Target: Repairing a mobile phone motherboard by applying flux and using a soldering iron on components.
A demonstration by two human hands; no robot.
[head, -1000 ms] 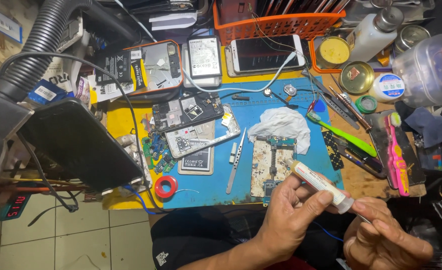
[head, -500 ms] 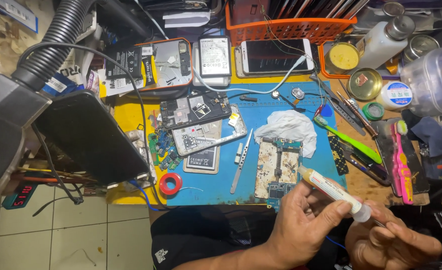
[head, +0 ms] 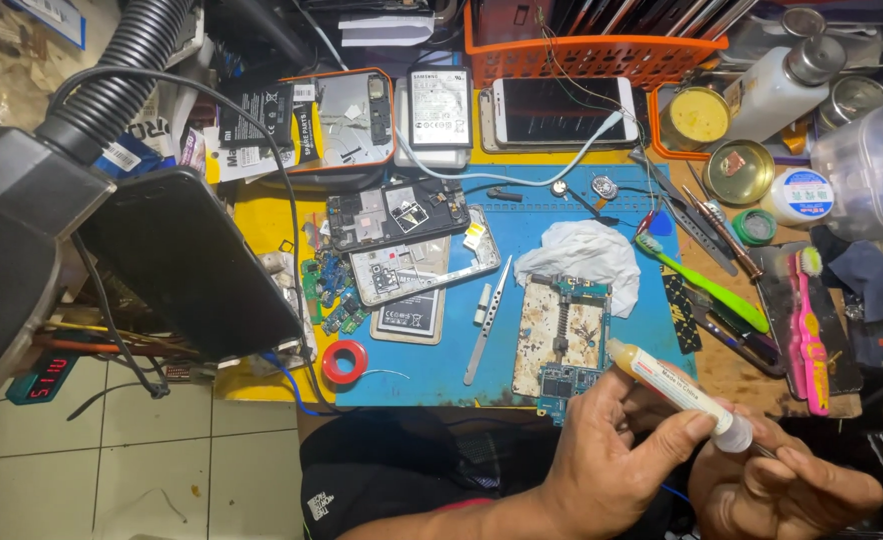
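Both hands clamp the syringe (head: 674, 393), left hand (head: 612, 440) on barrel, right hand (head: 787, 490) at plunger end; steady nozzle over circuit board (head: 562, 335), press gently.

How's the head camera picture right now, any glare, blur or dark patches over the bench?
Head view: evenly lit and sharp over the blue mat; mild glare on the black panel at left; lower centre under the bench falls into dark shadow; both hands, left hand and right hand, holding the syringe tube, are slightly soft at the bottom edge; straight lines bow a little toward the corners.
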